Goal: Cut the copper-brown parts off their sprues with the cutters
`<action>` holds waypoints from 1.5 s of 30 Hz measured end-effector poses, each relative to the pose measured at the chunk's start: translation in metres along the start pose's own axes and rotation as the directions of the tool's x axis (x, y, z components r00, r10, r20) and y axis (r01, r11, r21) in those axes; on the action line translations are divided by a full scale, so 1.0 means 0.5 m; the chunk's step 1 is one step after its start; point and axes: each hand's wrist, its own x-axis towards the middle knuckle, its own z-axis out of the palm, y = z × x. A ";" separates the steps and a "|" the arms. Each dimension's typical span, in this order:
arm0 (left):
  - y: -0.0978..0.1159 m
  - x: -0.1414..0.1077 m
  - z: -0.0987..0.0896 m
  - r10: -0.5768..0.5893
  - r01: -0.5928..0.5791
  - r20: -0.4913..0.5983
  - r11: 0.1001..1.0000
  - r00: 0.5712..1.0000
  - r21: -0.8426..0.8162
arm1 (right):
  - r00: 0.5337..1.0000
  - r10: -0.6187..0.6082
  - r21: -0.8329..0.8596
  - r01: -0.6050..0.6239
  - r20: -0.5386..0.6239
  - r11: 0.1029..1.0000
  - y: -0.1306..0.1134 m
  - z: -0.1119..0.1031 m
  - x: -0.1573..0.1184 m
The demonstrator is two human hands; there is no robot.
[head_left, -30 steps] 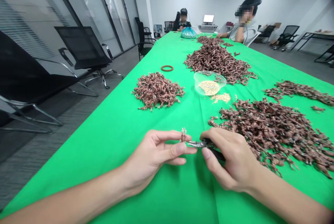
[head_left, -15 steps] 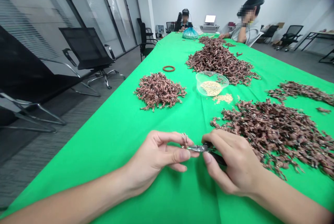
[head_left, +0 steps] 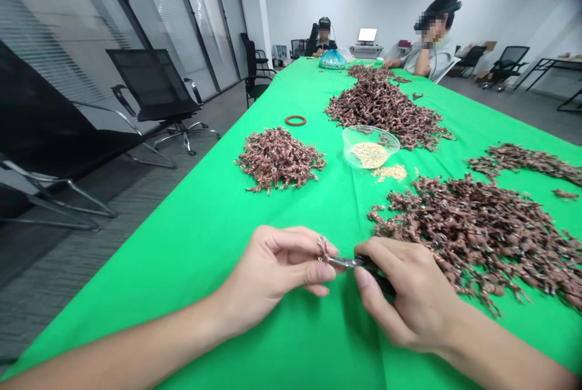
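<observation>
Mostly, the view is a long table under green cloth (head_left: pixel 195 281), with black chairs (head_left: pixel 154 87) along its left edge and a glass wall behind them. The left hand (head_left: pixel 273 272) pinches a small brown piece (head_left: pixel 323 249) in its fingertips, above the cloth. The right hand (head_left: pixel 409 293) grips pliers (head_left: pixel 350 262), their tips at that piece. A brown pile (head_left: pixel 477 238) lies just beside the right hand; open cloth spreads left and ahead, up to a smaller pile (head_left: pixel 279 159).

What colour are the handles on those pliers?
The pliers handles are black, best seen in the head view.
</observation>
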 end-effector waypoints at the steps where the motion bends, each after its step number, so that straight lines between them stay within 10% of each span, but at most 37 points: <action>1: 0.000 0.002 -0.001 0.028 -0.028 -0.001 0.999 1.000 0.018 | 1.000 0.022 0.012 -0.022 0.010 1.000 -0.003 0.000 -0.001; 20: 0.016 0.000 -0.006 0.245 -0.221 0.030 0.808 0.969 0.546 | 0.991 0.133 0.064 -0.135 0.029 0.989 0.005 -0.002 0.004; 45: -0.010 -0.003 -0.010 0.054 -0.013 -0.108 0.939 0.993 0.344 | 0.961 -0.230 -0.433 0.143 -0.155 0.890 0.002 -0.007 0.008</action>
